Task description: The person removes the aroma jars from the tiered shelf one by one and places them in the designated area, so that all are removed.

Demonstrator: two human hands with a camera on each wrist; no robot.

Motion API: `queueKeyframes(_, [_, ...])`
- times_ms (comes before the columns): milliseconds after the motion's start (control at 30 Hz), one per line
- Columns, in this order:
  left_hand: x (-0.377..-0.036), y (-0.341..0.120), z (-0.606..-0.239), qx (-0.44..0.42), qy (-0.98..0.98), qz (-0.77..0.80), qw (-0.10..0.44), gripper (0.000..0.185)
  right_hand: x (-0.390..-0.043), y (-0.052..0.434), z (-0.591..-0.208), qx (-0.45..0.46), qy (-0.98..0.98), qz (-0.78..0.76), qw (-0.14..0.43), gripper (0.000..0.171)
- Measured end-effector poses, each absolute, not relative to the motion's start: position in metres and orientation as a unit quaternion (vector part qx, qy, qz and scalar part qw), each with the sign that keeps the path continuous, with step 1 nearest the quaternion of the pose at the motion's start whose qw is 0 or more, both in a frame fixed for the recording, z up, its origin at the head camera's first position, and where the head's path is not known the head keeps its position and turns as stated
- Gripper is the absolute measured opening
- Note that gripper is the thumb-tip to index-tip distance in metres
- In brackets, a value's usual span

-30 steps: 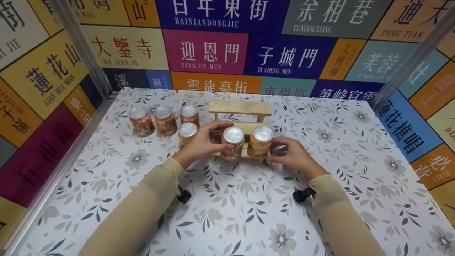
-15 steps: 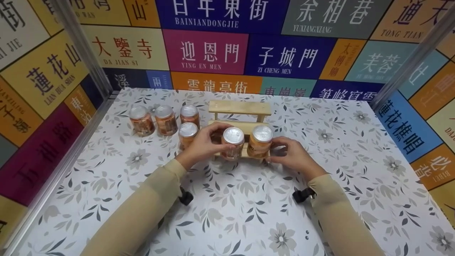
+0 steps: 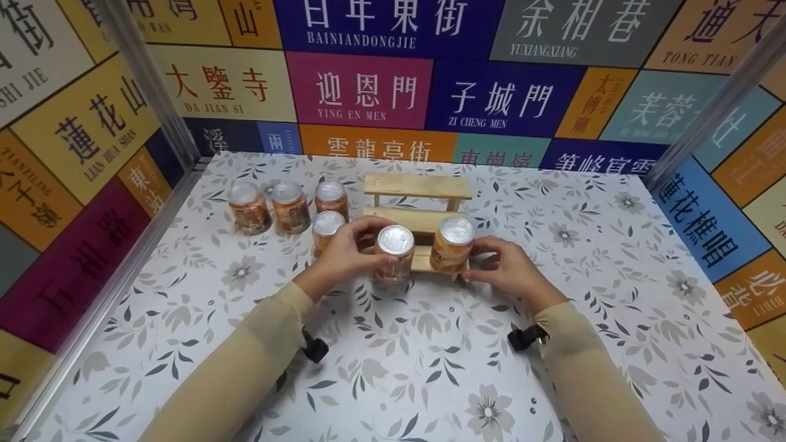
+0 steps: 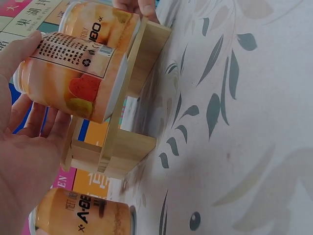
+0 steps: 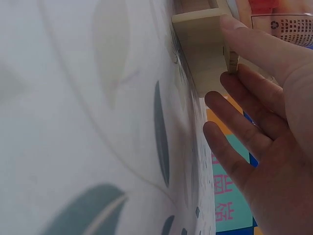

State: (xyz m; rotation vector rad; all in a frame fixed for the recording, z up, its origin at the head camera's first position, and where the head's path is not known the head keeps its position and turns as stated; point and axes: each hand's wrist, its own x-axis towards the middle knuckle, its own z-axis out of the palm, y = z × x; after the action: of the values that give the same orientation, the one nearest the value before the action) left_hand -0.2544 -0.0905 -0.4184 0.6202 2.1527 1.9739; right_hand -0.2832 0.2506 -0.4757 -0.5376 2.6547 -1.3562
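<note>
My left hand grips an orange-labelled drink can, thumb in front and fingers behind. In the left wrist view, the base of this held can is right at the front of the lowest step. The stepped wooden stand has three levels. A second can stands upright on the right end of its lowest step. Beside that can, my right hand pinches the stand's end between thumb and index finger, as the right wrist view shows, its other fingers spread loosely.
Left of the stand, several similar cans stand upright: one close behind my left hand, one behind it, and others farther left. A floral cloth covers the table. Panels with printed signs enclose the back and sides.
My left hand has drawn its can slightly left and toward me, widening the gap to the second can. The right hand stays at the stand's end. The head view has shifted a little.
</note>
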Motion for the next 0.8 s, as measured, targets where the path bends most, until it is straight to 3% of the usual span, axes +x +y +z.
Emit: queueKeyframes(800, [-0.227, -0.175, -0.412, 0.170, 0.734, 0.658, 0.006, 0.058, -0.284, 0.251, -0.479, -0.175, 0.872, -0.453, 0.064, 0.060])
